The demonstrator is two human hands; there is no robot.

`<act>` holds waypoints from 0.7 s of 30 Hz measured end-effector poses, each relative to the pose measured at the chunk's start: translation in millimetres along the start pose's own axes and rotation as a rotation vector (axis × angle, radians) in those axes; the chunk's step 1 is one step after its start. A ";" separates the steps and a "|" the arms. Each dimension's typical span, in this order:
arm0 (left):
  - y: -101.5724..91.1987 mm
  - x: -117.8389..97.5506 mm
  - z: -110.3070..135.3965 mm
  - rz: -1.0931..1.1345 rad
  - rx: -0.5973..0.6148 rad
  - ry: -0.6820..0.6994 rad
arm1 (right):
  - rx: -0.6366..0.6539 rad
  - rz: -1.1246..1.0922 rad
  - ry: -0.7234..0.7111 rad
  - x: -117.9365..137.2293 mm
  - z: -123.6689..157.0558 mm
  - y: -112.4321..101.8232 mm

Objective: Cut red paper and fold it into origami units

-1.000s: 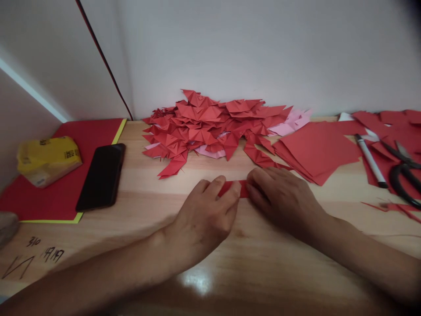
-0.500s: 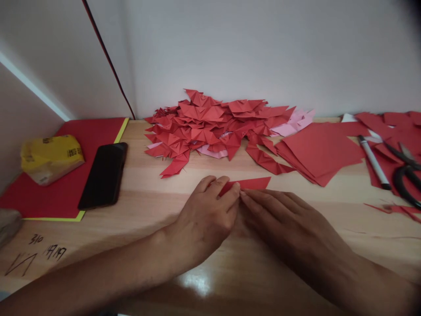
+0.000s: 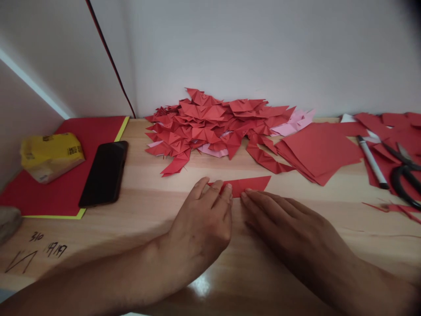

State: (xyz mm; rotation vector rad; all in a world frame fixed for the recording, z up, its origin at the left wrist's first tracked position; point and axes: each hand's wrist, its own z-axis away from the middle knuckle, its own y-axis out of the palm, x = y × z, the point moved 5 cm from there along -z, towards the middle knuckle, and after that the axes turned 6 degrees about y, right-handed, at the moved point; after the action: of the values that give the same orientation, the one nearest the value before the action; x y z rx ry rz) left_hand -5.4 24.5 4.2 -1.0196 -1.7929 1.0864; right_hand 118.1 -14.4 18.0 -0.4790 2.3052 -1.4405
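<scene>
A folded strip of red paper (image 3: 251,183) lies flat on the wooden table, pointed at its right end. My left hand (image 3: 207,219) rests on the left part of it, fingers bent and somewhat apart, their tips pressing down; the thumb is hidden. My right hand (image 3: 286,224) reaches in from the right with its fingers stretched out. Its fingertips touch the lower edge of the strip near the middle. Under the left fingers, part of the paper is covered.
Behind lies a heap of folded red and pink paper pieces (image 3: 204,127), with stacked red squares (image 3: 324,149) beside it. A marker (image 3: 373,162) and black-handled scissors (image 3: 406,180) are at right. Leftward are a phone (image 3: 104,173), a yellow packet (image 3: 52,156) and red sheets (image 3: 66,206).
My left hand has slid left along the folded paper, uncovering its middle. The right fingertips have shifted slightly right, so the two hands are now farther apart.
</scene>
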 end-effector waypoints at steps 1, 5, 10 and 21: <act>0.0 -0.1 0.3 0.003 -0.012 0.000 | 0.002 0.000 -0.007 0.1 0.5 -0.1; 2.3 -3.3 0.3 0.045 -0.054 0.037 | -0.005 -0.016 -0.035 1.7 2.6 0.8; 2.5 -6.6 -0.5 0.034 -0.059 0.053 | 0.018 -0.003 -0.023 1.1 2.5 1.6; 4.3 -7.9 1.8 0.040 -0.046 0.044 | 0.095 0.031 0.074 -3.3 10.6 3.7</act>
State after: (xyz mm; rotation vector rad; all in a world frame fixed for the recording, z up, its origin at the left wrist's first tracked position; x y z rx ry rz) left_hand -3.2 18.2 -2.1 -1.1027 -1.7771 1.0430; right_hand 125.9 -19.5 10.8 -0.3670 2.2781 -1.5689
